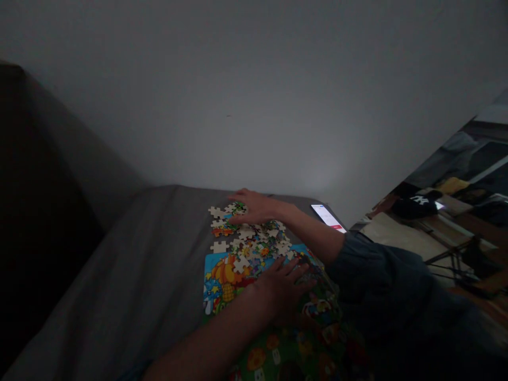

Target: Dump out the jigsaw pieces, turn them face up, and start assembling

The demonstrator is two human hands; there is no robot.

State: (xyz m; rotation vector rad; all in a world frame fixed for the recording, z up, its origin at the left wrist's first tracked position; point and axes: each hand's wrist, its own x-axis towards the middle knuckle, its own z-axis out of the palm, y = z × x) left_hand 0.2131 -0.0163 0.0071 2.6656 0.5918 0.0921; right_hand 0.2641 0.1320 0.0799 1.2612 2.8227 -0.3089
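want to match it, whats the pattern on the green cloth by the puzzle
Green cloth: orange mushrooms with white stems, best seen in the head view.

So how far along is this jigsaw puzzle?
Early, it seems. Done: only the mushroom picture section shows uncovered, though I can't tell whether it's assembled. In hand: the left hand and right hand lie spread, holding nothing. Left: a heap of loose jigsaw pieces above that section.
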